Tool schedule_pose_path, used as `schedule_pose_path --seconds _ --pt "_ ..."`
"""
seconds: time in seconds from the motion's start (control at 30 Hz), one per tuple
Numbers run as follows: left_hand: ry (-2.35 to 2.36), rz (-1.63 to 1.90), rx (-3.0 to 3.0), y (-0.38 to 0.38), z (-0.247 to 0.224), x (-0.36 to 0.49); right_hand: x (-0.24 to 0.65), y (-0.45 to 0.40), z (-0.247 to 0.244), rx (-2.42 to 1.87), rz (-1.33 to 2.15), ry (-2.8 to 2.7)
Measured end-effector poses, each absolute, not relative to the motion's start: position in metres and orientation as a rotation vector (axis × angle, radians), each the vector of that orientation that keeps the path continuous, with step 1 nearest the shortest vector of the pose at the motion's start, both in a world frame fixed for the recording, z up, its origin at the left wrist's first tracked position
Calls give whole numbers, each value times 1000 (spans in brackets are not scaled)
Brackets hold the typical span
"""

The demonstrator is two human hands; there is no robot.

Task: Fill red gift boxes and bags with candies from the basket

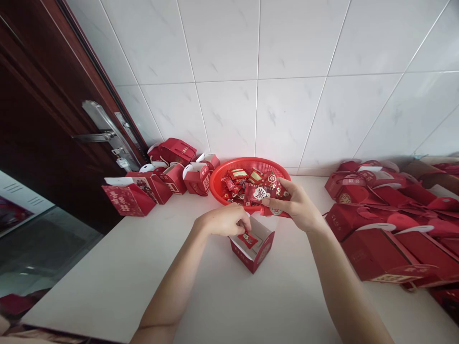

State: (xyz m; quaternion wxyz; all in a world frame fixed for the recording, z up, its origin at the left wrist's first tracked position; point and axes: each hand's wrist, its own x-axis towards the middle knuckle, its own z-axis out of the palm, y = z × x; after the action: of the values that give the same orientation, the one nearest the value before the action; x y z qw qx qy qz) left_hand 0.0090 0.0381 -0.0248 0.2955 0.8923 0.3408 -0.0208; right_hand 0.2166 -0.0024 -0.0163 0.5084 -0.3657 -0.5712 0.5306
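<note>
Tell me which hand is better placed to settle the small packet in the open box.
Likely the left hand: it reaches over the open box, its fingertips seemingly pinching the small packet. The right hand is farther off, holding a larger packet.

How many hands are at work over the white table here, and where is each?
2: the left hand is over the open box, fingertips at a small red packet; the right hand is by the red basket, gripping a larger red packet.

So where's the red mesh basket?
At the head view's centre, the red mesh basket stands on the table near the tiled wall, beyond the open red box.
</note>
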Motion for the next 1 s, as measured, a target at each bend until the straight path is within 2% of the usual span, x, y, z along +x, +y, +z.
schedule_pose_path --seconds 0.4,0.6,0.83,1.0 --pt "930 -137 2377 37 -23 9 221 -3 -20 -933 1207 -1394" --pt "937 114 2364 40 -19 5 223 1 -22 -920 1218 -1393" --pt "877 666 2139 39 -15 6 223 4 -24 -951 1174 -1367" --pt "940 831 1939 39 -15 10 223 4 -24 -953 1177 -1353"
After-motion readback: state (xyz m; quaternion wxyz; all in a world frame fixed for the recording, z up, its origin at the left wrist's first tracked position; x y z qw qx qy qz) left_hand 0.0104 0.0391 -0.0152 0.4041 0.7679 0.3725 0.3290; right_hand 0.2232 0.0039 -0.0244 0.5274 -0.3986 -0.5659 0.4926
